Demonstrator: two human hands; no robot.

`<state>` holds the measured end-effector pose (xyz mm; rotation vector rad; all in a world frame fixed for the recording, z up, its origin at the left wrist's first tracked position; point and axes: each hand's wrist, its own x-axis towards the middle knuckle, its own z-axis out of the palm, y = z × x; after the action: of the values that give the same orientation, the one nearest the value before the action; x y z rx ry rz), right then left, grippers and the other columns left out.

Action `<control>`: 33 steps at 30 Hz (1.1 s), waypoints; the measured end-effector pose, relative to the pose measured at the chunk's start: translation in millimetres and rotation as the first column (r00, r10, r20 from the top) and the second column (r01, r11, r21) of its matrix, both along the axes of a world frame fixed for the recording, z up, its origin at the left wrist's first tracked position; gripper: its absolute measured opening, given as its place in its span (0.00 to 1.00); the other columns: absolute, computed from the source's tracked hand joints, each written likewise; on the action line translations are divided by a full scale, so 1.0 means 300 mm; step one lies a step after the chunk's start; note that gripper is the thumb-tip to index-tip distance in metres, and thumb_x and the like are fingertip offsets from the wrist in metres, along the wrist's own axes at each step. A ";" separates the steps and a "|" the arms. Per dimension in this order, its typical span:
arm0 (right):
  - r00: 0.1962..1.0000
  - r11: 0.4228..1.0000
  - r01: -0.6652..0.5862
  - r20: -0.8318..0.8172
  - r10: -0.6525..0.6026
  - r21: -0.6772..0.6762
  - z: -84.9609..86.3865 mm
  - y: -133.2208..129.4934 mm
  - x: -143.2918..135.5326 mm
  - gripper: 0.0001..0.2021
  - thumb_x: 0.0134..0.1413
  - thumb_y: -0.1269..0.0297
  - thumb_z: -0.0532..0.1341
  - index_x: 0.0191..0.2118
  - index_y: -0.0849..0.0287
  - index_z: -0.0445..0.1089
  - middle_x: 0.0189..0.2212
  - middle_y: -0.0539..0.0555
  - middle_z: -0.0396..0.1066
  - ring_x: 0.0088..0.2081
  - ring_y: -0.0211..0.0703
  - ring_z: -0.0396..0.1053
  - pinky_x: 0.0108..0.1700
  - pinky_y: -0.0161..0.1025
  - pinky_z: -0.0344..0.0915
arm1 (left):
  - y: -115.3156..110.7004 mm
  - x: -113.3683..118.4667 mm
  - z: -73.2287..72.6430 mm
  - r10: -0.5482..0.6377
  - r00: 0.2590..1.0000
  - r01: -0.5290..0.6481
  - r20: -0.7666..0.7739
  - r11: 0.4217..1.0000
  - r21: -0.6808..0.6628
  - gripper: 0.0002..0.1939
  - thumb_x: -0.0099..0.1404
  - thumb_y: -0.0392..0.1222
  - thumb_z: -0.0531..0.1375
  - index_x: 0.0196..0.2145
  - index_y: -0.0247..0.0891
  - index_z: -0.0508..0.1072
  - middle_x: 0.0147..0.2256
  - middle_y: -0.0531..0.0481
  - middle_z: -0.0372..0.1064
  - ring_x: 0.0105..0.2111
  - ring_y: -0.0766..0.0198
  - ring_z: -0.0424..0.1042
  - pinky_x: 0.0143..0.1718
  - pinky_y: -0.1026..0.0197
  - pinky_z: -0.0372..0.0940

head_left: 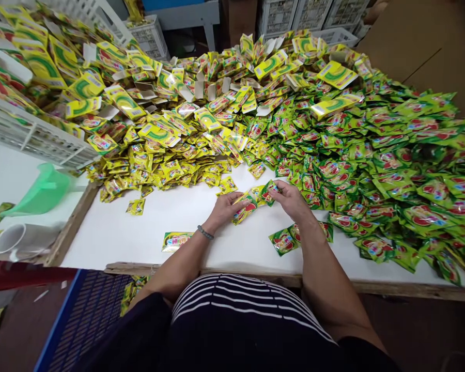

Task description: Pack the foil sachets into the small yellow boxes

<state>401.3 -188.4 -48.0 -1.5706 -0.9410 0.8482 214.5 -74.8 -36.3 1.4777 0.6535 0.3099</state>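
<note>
Green packets (282, 242) lie on the white table (127, 232) by the right forearm (325, 263). Just beyond, the left hand (225, 210) pinches a yellow-green pack (245, 206), the right hand (292, 200) a green packet (268, 192); light edge grips, kept level, should avoid creasing. Farther back spread heaped packets (341, 170), then cartons (270, 64).

Glossy plastic-looking packets (387, 160) — smooth white tabletop (139, 232) — rough wooden edging (72, 225)
</note>
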 end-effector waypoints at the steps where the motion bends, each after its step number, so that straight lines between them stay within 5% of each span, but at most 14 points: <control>1: 0.999 0.999 -0.048 -0.003 0.048 -0.012 0.005 -0.002 0.003 0.14 0.50 0.49 0.62 0.37 0.54 0.73 0.27 0.48 0.72 0.32 0.44 0.68 0.35 0.39 0.66 | 0.001 -0.003 0.003 -0.021 1.000 0.022 -0.015 1.000 0.018 0.25 0.52 0.57 0.66 0.38 0.31 0.78 0.32 0.49 0.75 0.28 0.67 0.68 0.30 0.66 0.60; 4: 0.979 0.979 -0.201 -0.017 0.201 -0.027 0.016 -0.002 0.011 0.14 0.52 0.50 0.61 0.36 0.55 0.74 0.28 0.49 0.73 0.32 0.42 0.68 0.36 0.39 0.66 | -0.001 -0.005 0.011 -0.109 0.993 0.109 -0.053 0.994 -0.004 0.24 0.53 0.56 0.66 0.37 0.31 0.78 0.29 0.50 0.74 0.25 0.69 0.66 0.27 0.67 0.58; 6: 0.982 0.983 -0.182 0.045 0.182 -0.008 0.014 0.007 0.008 0.14 0.51 0.50 0.62 0.36 0.56 0.75 0.31 0.50 0.72 0.33 0.42 0.68 0.37 0.39 0.65 | -0.005 0.000 0.014 -0.144 0.989 0.140 -0.044 0.987 -0.080 0.24 0.52 0.55 0.67 0.38 0.30 0.78 0.29 0.49 0.74 0.24 0.70 0.66 0.27 0.67 0.58; 11: 0.922 0.971 0.224 0.306 -0.237 0.079 0.001 0.050 -0.066 0.14 0.50 0.53 0.62 0.36 0.56 0.77 0.31 0.52 0.69 0.27 0.39 0.63 0.33 0.39 0.63 | -0.016 0.021 0.009 -0.064 0.998 0.068 0.025 0.974 -0.218 0.27 0.47 0.51 0.70 0.41 0.30 0.77 0.33 0.48 0.75 0.27 0.68 0.69 0.31 0.66 0.62; 15: 0.829 0.909 0.381 0.372 -0.418 0.171 0.009 0.063 -0.132 0.12 0.52 0.54 0.62 0.32 0.58 0.75 0.29 0.52 0.69 0.25 0.38 0.61 0.34 0.40 0.63 | -0.024 0.028 0.008 -0.016 0.998 0.031 0.063 0.970 -0.242 0.29 0.44 0.48 0.73 0.42 0.31 0.76 0.33 0.49 0.75 0.28 0.68 0.69 0.32 0.66 0.63; 21: 0.905 0.953 0.266 0.303 -0.300 0.146 -0.004 0.044 -0.111 0.15 0.48 0.51 0.64 0.33 0.58 0.70 0.30 0.50 0.69 0.25 0.36 0.60 0.29 0.38 0.61 | -0.011 0.012 0.015 -0.034 0.998 0.049 0.062 0.963 -0.267 0.29 0.46 0.48 0.72 0.45 0.32 0.76 0.34 0.48 0.76 0.28 0.68 0.71 0.33 0.65 0.64; 28: 0.798 0.947 0.209 0.516 -0.310 0.245 0.003 0.047 -0.151 0.11 0.55 0.55 0.60 0.30 0.56 0.66 0.29 0.52 0.68 0.32 0.42 0.64 0.36 0.40 0.62 | 0.008 -0.007 0.014 -0.062 0.996 0.079 0.065 0.948 -0.308 0.26 0.43 0.44 0.73 0.41 0.31 0.78 0.31 0.50 0.76 0.26 0.69 0.71 0.30 0.67 0.64; 33: 0.955 0.991 0.100 0.269 -0.121 0.090 -0.005 0.026 -0.133 0.15 0.49 0.50 0.64 0.33 0.56 0.67 0.28 0.50 0.69 0.26 0.38 0.61 0.31 0.39 0.60 | 0.019 -0.012 0.011 -0.040 0.999 0.043 0.015 0.913 -0.405 0.28 0.39 0.43 0.75 0.39 0.30 0.78 0.29 0.49 0.77 0.25 0.68 0.72 0.30 0.66 0.65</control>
<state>361.4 -180.5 -49.6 -1.6852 -1.0574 0.5178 210.9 -69.2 -33.1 1.0891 0.6363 0.1340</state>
